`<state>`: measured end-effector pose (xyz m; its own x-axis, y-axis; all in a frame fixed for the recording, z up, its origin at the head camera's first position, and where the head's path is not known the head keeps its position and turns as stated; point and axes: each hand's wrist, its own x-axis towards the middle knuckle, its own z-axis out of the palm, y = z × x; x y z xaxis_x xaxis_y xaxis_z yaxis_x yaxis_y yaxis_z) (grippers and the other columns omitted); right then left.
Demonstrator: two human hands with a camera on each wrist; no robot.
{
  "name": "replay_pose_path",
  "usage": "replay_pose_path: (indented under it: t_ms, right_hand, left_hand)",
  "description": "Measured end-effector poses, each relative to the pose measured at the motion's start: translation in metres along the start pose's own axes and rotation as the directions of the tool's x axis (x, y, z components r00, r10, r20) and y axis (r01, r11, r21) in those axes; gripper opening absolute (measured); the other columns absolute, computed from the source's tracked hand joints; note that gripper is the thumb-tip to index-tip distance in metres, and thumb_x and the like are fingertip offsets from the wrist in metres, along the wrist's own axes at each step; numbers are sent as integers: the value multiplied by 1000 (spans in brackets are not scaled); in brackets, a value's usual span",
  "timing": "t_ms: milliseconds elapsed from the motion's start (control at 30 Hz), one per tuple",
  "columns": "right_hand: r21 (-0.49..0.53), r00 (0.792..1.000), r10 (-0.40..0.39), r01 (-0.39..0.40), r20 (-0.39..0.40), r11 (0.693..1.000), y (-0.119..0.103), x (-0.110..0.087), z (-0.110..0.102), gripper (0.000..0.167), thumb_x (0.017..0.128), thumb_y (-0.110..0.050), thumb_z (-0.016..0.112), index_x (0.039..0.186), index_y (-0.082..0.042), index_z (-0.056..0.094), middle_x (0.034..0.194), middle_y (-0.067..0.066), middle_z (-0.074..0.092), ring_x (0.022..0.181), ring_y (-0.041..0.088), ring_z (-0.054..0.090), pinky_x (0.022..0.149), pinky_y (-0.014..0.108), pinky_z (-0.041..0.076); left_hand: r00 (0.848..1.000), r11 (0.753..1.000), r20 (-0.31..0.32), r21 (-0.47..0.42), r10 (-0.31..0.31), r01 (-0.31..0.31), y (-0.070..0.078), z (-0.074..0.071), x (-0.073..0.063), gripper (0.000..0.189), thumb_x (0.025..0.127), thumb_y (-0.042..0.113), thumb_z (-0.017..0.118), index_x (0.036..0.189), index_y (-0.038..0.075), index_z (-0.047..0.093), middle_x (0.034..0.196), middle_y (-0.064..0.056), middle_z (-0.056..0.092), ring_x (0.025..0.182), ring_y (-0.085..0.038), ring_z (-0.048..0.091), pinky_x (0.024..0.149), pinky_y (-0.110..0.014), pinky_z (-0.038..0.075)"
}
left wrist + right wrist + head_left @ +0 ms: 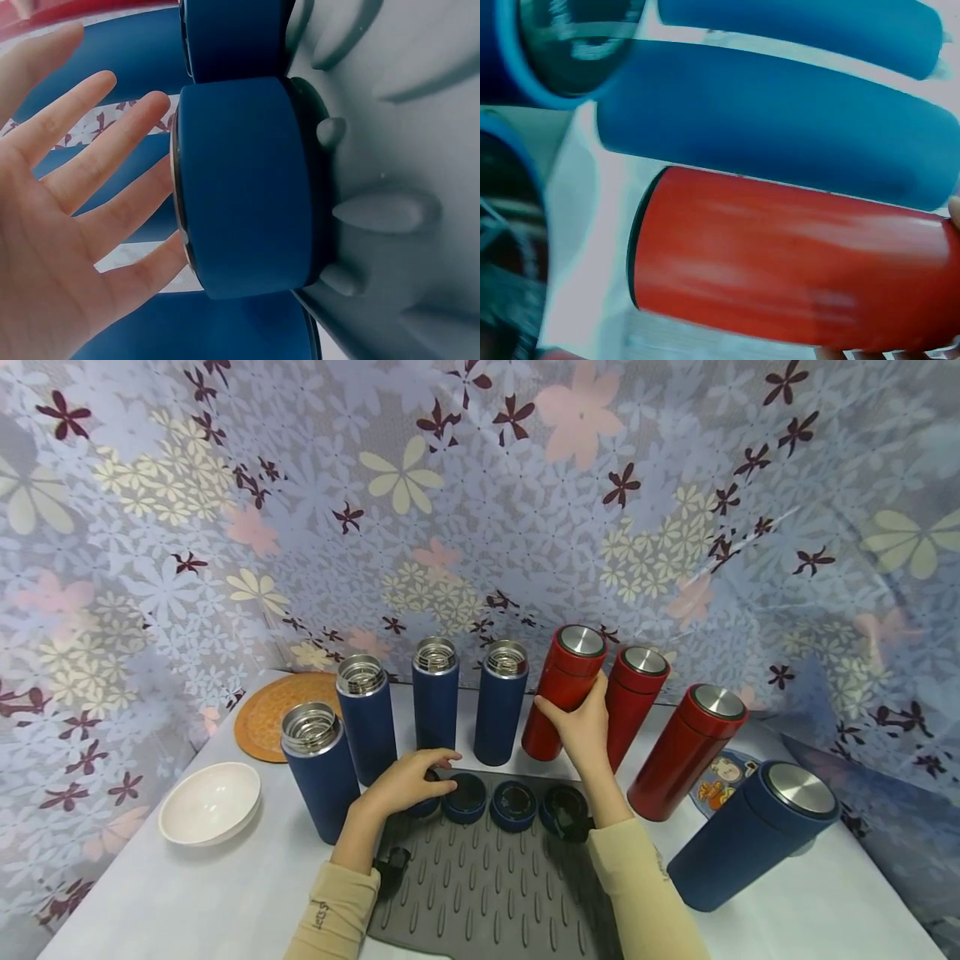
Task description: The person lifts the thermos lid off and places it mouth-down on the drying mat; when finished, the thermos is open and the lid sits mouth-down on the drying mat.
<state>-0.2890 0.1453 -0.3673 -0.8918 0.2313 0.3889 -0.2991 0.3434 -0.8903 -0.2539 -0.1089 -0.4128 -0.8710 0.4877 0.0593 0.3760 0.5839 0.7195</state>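
Note:
My right hand (585, 725) grips a red thermos bottle (555, 702) round its upper body; its steel-topped lid is on. In the right wrist view that red thermos (795, 259) lies across the picture, with fingertips (900, 354) at its edge. My left hand (408, 783) hovers over the left end of a row of blue lids on the mat. Its fingers are spread in the left wrist view, beside a blue lid (244, 187), holding nothing. Further lids (464, 797) stand to its right. Several lidless blue thermos bottles (435, 706) stand behind the lids.
Two more lidded red bottles (636, 702) stand to the right, before a lidded blue bottle (750, 835). A grey ribbed mat (480, 885) lies in front. At left are a white bowl (212, 806) and an orange round board (262, 727). Floral cloth (480, 527) hangs behind.

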Motion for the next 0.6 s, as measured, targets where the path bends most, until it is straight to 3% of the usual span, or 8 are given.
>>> replay_pose_path:
  t_ms: [167, 333, 500, 600]
  right_hand:
    - [33, 999, -51, 51, -7, 998, -14, -9, -9, 81, 74, -22, 77, 138, -13, 27, 126, 9, 48, 113, 24, 49, 90, 48, 45]
    - [110, 995, -65, 56, 79, 992, -19, -18, -16, 81, 74, -15, 75, 140, -15, 28, 125, 8, 47, 108, 22, 49, 87, 45, 45]
    - [9, 979, -110, 110, 169, 994, -23, -30, -22, 84, 71, -15, 77, 141, -19, 30, 126, 8, 46, 106, 23, 49, 85, 47, 46]
    - [-84, 958, -156, 181, 241, 980, -24, -38, -23, 87, 69, -17, 79, 141, -21, 31, 124, 9, 51, 103, 25, 53, 82, 47, 48]
  left_hand:
    - [1000, 1000, 1, -4, 5, -5, 0, 0, 0, 42, 88, 19, 62, 128, 9, 54, 119, -16, 59, 110, -30, 55, 89, -47, 45]
    - [1000, 1000, 4, -5, 5, -5, 1, -1, 0, 42, 88, 19, 62, 128, 9, 54, 119, -16, 59, 110, -30, 56, 90, -47, 45]
    - [1000, 1000, 0, -3, 6, -6, 1, 0, 0, 42, 88, 19, 62, 128, 9, 54, 119, -16, 59, 109, -31, 56, 90, -48, 45]
    - [1000, 1000, -7, 0, 7, -7, 1, 0, 0, 42, 88, 20, 62, 128, 10, 54, 118, -15, 60, 109, -30, 56, 90, -48, 45]
